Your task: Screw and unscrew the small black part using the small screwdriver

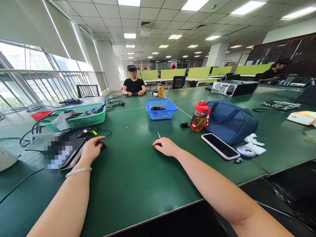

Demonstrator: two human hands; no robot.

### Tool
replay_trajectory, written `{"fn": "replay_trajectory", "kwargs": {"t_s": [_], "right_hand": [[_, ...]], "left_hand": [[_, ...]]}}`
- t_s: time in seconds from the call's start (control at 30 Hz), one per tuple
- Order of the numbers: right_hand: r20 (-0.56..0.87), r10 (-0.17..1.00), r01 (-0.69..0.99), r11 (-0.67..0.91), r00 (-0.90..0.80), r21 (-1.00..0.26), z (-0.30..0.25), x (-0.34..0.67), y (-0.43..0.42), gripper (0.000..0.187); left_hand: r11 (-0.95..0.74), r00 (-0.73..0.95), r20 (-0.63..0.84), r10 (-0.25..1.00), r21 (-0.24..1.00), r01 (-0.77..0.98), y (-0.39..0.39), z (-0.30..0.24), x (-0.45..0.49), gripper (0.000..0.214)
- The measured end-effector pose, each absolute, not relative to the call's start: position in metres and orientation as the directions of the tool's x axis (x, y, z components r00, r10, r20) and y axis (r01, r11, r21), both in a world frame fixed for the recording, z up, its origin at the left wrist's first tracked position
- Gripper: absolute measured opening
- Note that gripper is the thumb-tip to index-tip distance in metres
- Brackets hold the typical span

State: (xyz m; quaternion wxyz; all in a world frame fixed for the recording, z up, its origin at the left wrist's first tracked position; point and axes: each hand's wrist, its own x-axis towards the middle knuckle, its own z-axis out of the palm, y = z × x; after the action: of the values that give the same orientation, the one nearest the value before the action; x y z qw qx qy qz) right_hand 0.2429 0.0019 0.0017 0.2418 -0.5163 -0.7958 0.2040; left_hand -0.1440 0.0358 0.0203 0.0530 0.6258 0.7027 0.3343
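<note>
My left hand (pixel 92 149), at the left beside a phone-like device (pixel 74 151), has its fingers closed around a small black part (pixel 103 145); most of that part is hidden. My right hand (pixel 166 146) rests on the green table (pixel 138 177), its fingers curled round a thin, pale metal tool (pixel 159 135). Only the tip of this tool shows beyond the knuckles, so its exact kind is hidden. Farther forward, between the hands, stands a blue plastic basket (pixel 161 114) with small black pieces (pixel 158 108) in it.
On the left lie a green basket (pixel 91 119) and cables. To the right are a small black part (pixel 184 124), a red-lidded jar (pixel 198 118), a blue bag (pixel 230 118), a phone (pixel 220 146) and a tape roll (pixel 246 151). A person (pixel 134 84) sits opposite.
</note>
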Motion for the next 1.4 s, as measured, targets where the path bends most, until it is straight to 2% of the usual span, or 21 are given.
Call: {"fn": "replay_trajectory", "kwargs": {"t_s": [0.2,0.57,0.8,1.1,1.4], "right_hand": [[0.16,0.924,0.73,0.374,-0.348,-0.573,0.0049,0.2425,-0.0001,0.024],[0.15,0.929,0.742,0.361,-0.338,-0.564,0.0071,0.2416,-0.0015,0.024],[0.161,0.921,0.73,0.38,-0.355,-0.568,0.0061,0.2413,-0.0014,0.024],[0.149,0.925,0.73,0.368,-0.348,-0.576,0.0085,0.2411,-0.0027,0.025],[0.157,0.925,0.733,0.371,-0.346,-0.57,0.0059,0.242,-0.0008,0.024]], "left_hand": [[0.027,-0.227,0.343,0.911,0.501,0.865,0.0343,0.0214,-0.1429,0.041],[-0.038,-0.171,0.411,0.895,0.454,0.89,0.0344,0.0212,-0.1437,0.044],[-0.001,-0.193,0.386,0.902,0.449,0.894,0.0285,0.0279,-0.1383,0.044],[0.029,-0.251,0.342,0.905,0.541,0.841,0.0314,0.0253,-0.1421,0.042],[-0.02,-0.212,0.3,0.93,0.617,0.787,0.0357,0.0183,-0.1461,0.053]]}}
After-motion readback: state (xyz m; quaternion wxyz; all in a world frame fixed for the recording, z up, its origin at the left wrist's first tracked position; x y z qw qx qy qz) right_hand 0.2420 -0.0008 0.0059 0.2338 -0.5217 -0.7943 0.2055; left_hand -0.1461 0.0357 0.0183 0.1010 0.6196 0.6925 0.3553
